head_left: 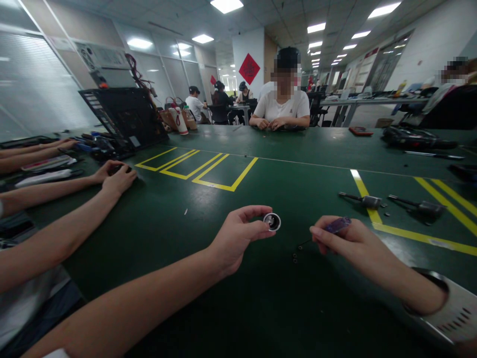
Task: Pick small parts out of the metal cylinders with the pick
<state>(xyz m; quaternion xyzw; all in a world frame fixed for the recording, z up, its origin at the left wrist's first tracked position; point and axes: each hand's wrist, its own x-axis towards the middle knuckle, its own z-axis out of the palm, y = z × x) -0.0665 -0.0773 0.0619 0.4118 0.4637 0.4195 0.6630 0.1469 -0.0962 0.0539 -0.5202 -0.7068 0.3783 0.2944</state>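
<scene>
Pinching one metal cup (274, 223) now in the left hand (234, 237), above the worktop (261, 308)! Gripping one purple-handled screwdriver (339, 224) in the right hand (348, 244), right of the cup. Count three tiny dark rings (300, 247), nearer than the cup; spot two shafted tools (371, 201) well right of it.

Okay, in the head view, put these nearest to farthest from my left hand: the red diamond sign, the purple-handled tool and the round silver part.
1. Round silver part: pinched in your left hand.
2. Purple-handled tool: to the right, in your right hand.
3. Red diamond sign: far in the background, beyond the table.
</scene>
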